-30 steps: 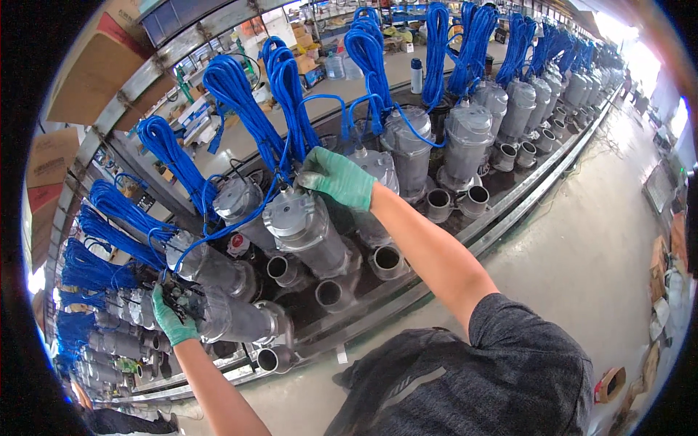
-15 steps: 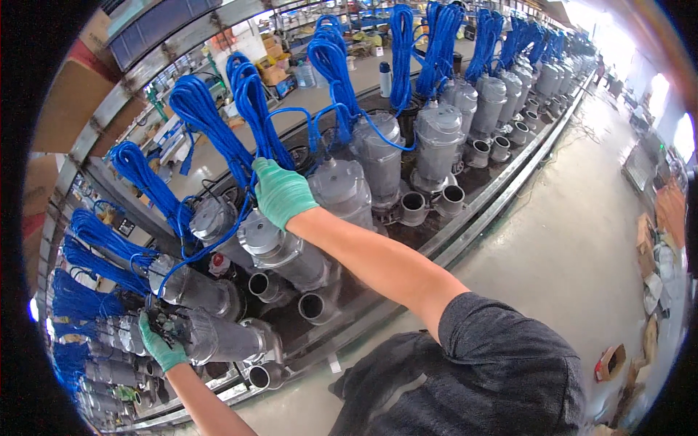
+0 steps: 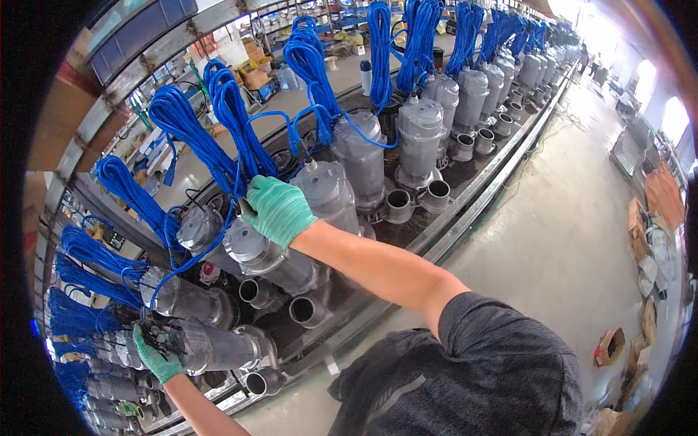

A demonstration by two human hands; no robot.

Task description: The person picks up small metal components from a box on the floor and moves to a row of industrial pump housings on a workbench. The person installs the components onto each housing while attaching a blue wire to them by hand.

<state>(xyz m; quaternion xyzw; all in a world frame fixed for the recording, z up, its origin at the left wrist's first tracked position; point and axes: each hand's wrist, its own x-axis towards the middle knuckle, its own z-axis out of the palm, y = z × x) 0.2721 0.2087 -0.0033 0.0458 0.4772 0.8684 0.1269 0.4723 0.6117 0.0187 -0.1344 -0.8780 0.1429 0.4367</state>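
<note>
My right hand (image 3: 278, 211), in a green knit glove, is closed at a blue cable (image 3: 193, 260), just above a grey metal pump (image 3: 256, 244). From there the cable loops down to the left. My left hand (image 3: 157, 354), gloved the same way, curls round small dark parts (image 3: 164, 338) at the top end of another pump (image 3: 214, 347) on the near left. What exactly it grips is too small to make out. Tied coils of blue cable (image 3: 190, 134) rise behind the pumps, one more coil (image 3: 236, 123) just beyond my right hand.
A long row of similar pumps (image 3: 420, 134) stands on a metal-edged bench (image 3: 502, 174) running far to the right. Behind is a shelf table with boxes (image 3: 254, 78) and a flask (image 3: 366, 76). Cartons (image 3: 609, 347) and wrapping lie along the right side of the floor.
My right hand has moved down along the blue cable, closer to the pump top. My left hand stays at the same pump. The whole view has shifted slightly.
</note>
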